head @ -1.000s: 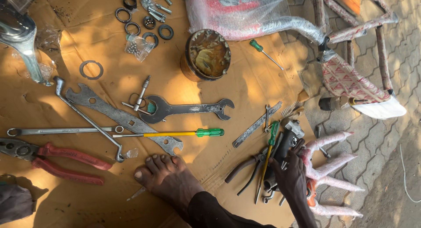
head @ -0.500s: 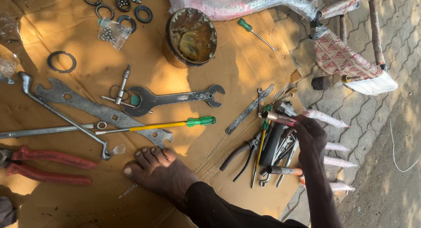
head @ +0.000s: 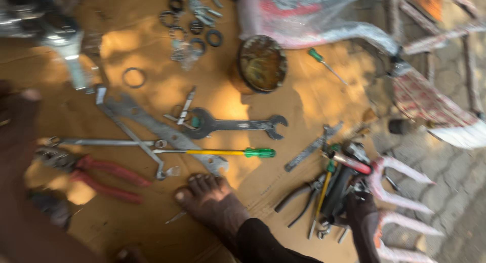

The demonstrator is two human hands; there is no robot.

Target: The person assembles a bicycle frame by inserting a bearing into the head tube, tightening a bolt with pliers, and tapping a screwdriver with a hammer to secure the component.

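Head view: right hand down among the heaped tools

Right hand reaches into the tool pile; blur hides whether its fingers are apart or clamped. Nothing looks lifted out. Beyond lie pliers, a green-handled screwdriver and a wrench on cardboard.

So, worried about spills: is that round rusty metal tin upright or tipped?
Upright: the round rusty metal tin shows its open mouth facing up.
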